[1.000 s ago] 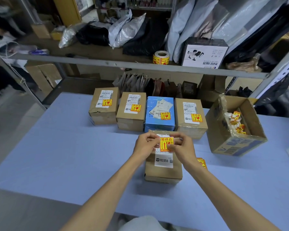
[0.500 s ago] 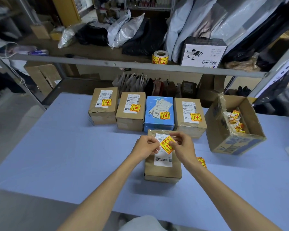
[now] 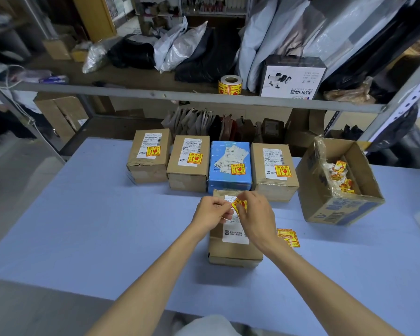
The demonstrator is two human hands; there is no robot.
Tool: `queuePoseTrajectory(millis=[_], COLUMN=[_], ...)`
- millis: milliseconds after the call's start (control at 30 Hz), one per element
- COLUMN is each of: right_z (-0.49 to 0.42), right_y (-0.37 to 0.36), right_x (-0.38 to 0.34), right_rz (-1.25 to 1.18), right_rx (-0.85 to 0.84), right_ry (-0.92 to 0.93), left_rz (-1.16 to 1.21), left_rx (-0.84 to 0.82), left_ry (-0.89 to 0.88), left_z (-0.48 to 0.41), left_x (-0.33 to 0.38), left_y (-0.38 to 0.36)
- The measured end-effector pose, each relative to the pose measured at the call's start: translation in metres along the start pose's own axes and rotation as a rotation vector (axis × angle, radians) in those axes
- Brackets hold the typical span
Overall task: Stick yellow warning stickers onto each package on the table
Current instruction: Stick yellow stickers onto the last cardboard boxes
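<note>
Yellow warning sticker point(image 3: 239, 206), thin, limp and self-adhesive, pinched at its edges between left hand point(image 3: 210, 212) and right hand point(image 3: 255, 214) above the nearest package point(image 3: 234, 248); best handled by corners.

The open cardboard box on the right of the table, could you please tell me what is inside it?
The open cardboard box holds a loose heap of yellow-and-red stickers on pale backing, piled against its left wall. The box floor under the heap and near the front wall is hidden from view.
</note>
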State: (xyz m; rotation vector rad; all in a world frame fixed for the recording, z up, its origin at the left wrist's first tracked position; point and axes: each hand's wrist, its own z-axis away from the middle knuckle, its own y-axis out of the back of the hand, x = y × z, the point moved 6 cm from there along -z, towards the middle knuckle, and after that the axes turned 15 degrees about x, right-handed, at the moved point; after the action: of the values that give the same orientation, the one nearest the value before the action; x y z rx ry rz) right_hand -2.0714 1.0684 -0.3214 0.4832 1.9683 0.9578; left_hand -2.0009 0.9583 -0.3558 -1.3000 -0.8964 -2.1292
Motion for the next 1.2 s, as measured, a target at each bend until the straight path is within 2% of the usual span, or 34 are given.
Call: queuePoseTrajectory(millis=[333, 667, 900, 1200], right_z=[0.000, -0.005, -0.004, -0.003], right_y=[-0.002, -0.003, -0.004, -0.002], right_x=[0.001, 0.018, 0.027, 0.024], right_rz=[-0.138, -0.454, -0.558, -0.619], right_rx=[-0.061, -0.120, -0.113, -0.126], right_ry=[-0.047, -0.332, -0.421, -0.443], left_rz=[0.034, 0.102, 0.109, 0.074], left_rx=[-0.042, -0.098, -0.126, -0.085], left_ry=[-0.021, -0.029, -0.058, -0.118], left_z=[0.002, 0.003, 0.005, 0.004], left_x=[0.004, 0.008, 0.009, 0.014], left_y=[-0.006, -0.007, -0.011, -0.007])
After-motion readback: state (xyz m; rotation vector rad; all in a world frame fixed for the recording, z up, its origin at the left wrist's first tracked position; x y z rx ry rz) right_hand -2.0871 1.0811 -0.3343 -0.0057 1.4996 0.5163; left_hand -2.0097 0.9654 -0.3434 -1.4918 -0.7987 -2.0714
